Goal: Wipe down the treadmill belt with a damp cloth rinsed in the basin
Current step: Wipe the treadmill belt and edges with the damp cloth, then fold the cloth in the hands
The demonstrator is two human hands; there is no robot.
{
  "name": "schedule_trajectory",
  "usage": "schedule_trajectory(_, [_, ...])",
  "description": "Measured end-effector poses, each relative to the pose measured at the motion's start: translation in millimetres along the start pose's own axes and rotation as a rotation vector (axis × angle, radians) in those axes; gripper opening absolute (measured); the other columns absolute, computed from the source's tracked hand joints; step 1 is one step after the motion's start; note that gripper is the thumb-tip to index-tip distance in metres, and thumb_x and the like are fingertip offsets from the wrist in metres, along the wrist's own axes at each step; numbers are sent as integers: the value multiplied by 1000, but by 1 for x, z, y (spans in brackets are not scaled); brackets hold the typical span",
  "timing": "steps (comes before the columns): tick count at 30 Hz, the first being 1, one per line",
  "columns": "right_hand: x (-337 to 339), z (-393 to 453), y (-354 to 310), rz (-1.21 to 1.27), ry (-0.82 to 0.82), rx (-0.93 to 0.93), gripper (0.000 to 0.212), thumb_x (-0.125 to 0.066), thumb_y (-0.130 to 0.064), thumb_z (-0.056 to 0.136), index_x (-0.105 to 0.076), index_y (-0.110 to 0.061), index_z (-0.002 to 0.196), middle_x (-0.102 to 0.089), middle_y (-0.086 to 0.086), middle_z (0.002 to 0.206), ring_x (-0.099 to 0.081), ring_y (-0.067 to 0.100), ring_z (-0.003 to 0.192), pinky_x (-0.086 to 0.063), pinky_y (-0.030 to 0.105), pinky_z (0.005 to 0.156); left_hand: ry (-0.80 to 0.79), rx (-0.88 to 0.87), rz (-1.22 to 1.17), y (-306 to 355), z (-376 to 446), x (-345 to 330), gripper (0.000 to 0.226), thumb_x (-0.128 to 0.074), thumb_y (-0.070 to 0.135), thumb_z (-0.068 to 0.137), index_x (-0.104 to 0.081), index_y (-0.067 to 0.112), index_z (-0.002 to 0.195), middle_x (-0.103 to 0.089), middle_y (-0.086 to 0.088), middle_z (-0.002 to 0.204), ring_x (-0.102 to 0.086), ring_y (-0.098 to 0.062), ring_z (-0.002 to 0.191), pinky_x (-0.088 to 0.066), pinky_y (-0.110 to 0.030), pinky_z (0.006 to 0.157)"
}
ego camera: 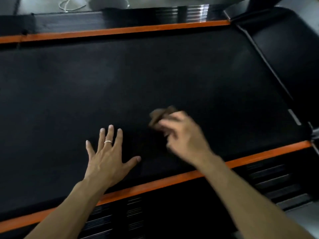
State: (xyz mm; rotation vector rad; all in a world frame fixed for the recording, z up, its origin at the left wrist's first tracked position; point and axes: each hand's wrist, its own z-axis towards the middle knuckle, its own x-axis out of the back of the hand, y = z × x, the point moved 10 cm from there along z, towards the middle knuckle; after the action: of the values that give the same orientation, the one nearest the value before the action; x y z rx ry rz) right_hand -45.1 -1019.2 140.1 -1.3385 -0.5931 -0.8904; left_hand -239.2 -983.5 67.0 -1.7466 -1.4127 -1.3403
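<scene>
Cloth (160, 115) in right hand (183, 135), mid-belt (155, 75)

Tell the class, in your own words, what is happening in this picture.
A person is leaning over a treadmill, cleaning its black belt. The right hand holds a crumpled brown cloth against the belt; it is blurred, which suggests it is wiping. The left hand lies flat on the belt with fingers spread, as if for support, and wears a ring. Orange strips run along both sides of the belt. A pale basin seems to sit beyond the far edge.
</scene>
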Motion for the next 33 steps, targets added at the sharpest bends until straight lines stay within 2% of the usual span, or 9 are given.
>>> schedule_trajectory(2, [35, -4, 43, -214, 139, -173, 49, -62, 5, 67, -71, -15, 111, -60, 11, 120, -61, 33, 101, -51, 37, 89, -10, -53, 6, -15, -5, 0, 101, -41, 74, 84, 7, 21, 155, 18, -6, 162, 22, -25, 147, 3, -59, 118])
schedule_trajectory(6, [9, -15, 60, -409, 74, -577, 41, -59, -4, 79, -69, -27, 110, -53, 3, 129, -57, 34, 102, -53, 42, 85, -23, -69, -65, -50, -18, 5, 100, -45, 71, 85, 6, 21, 155, 17, -7, 162, 23, -25, 147, 6, -56, 117])
schedule_trajectory(8, [-46, -9, -11, -290, -6, -370, 40, -55, -4, 73, -72, -27, 101, -60, 0, 122, -59, 31, 100, -55, 40, 84, -33, -55, -62, -74, -28, 10, 99, -47, 69, 86, 6, 22, 155, 16, -6, 162, 23, -24, 147, 6, -56, 117])
schedule_trajectory(10, [-110, -13, -100, -16, -246, -98, 37, -56, -5, 74, -74, -23, 100, -63, -2, 121, -60, 25, 107, -51, 34, 93, -34, -37, -90, -99, -39, 19, 98, -49, 66, 87, 5, 23, 155, 14, -4, 163, 21, -24, 147, 4, -56, 119])
schedule_trajectory(13, [-140, -35, -172, 114, -490, -48, 44, -59, 0, 81, -59, -24, 118, -52, -6, 127, -52, 20, 110, -48, 44, 92, -45, -89, -202, -119, -56, 33, 95, -57, 61, 86, -2, 29, 156, 7, 1, 164, 17, -23, 149, 3, -54, 118])
schedule_trajectory(17, [-112, -47, -202, 248, -469, -120, 68, -60, -1, 71, -37, -31, 128, -47, -8, 126, -57, 18, 107, -47, 37, 91, -93, -253, -441, -121, -90, 60, 74, -74, 42, 82, -38, 38, 146, -32, 10, 153, -21, -13, 146, -22, -37, 118])
schedule_trajectory(20, [-101, -54, -220, 282, -428, -200, 77, -70, -11, 69, -35, -31, 135, -49, -9, 125, -55, 10, 107, -47, 30, 92, -28, -235, -606, -137, -117, 84, 40, -78, 22, 78, -65, 32, 115, -64, 18, 107, -60, -3, 100, -45, -22, 86])
schedule_trajectory(25, [-79, -66, -259, 307, -281, -270, 45, -80, -20, 68, -63, -23, 109, -65, -13, 96, -61, 2, 89, -48, 18, 80, 31, -147, -739, -180, -169, 117, 21, -72, 19, 84, -66, 30, 100, -68, 15, 85, -63, 1, 81, -53, -25, 75])
schedule_trajectory(33, [-120, -66, -343, 343, -262, -391, 27, -66, -6, 75, -67, -21, 97, -67, -9, 82, -63, 7, 77, -49, 16, 69, 73, -114, -791, -273, -195, 145, 23, -73, 16, 83, -64, 36, 90, -69, 11, 78, -65, -4, 72, -58, -33, 74])
